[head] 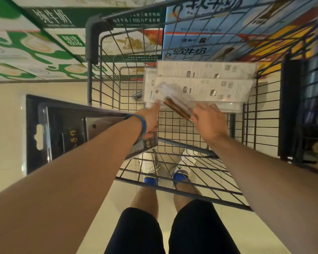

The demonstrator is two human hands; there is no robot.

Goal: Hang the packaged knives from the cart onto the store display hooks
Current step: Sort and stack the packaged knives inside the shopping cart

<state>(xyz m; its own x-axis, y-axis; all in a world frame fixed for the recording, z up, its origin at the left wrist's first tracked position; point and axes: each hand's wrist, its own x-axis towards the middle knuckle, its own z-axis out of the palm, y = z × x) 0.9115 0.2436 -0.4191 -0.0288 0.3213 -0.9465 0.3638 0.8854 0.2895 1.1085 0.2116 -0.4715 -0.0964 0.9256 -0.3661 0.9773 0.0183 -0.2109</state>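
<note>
My right hand point(207, 122) pinches a clear knife pack point(175, 108) atop white packs point(209, 70) at 12 o'clock in the cart point(89, 43); my left hand point(151, 123) grips a black pack point(62, 129) at 9 o'clock, forefinger extended

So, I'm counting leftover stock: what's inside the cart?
White-backed packages lie stacked in the cart; the right hand grips a clear-packed, brown-handled knife over them. Whatever lies beneath the stack is covered.

Both bare forearms are stretching from the near corners toward the far middle. Left hand point(151, 123), blue wristband point(144, 125) at its wrist, is gripping a black knife package point(62, 129) with curled lower fingers, index finger pointing far. Right hand point(207, 121), knuckles up, is pinching a clear knife package point(174, 105).
</note>
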